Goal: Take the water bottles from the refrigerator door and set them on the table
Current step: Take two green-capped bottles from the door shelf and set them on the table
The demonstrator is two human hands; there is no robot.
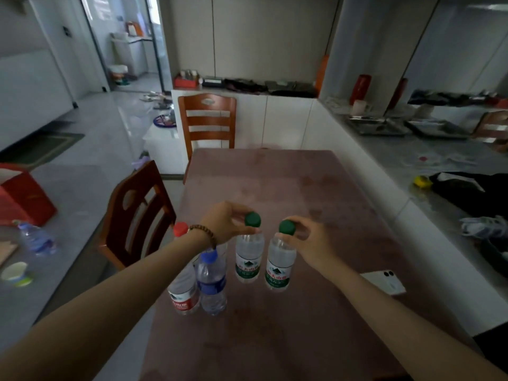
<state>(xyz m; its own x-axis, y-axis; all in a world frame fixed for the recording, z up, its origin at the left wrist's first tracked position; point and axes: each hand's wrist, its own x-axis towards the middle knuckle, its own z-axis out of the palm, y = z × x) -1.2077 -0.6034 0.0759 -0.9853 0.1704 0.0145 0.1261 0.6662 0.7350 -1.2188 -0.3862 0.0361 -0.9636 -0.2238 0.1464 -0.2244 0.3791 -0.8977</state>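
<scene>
The left hand (228,221) pinches its fingertips around the neck of a green-capped bottle (248,259), just under the ribbed cap. The right hand (308,240) grips a second green-capped bottle (278,270) the same way. Both bottles stand upright on the table (288,188), close together without touching. Each is clear plastic with a green and white label showing a mountain peak and Chinese characters too small to read.

At eight o'clock from the left hand's bottle, under that forearm with its brown bead bracelet (204,233), stand two more bottles touching each other: a blue-capped bottle (212,284) with a dark blue label, and a red-capped bottle (182,292) with a red and white label, its writing blurred.

At four o'clock from the right hand a white phone (384,281) lies flat. The tabletop is smooth, reddish brown and mottled. A wooden slat-backed chair (207,121) stands at twelve o'clock, another wooden chair (137,213) at nine. A grey counter (412,149) runs along three o'clock.
</scene>
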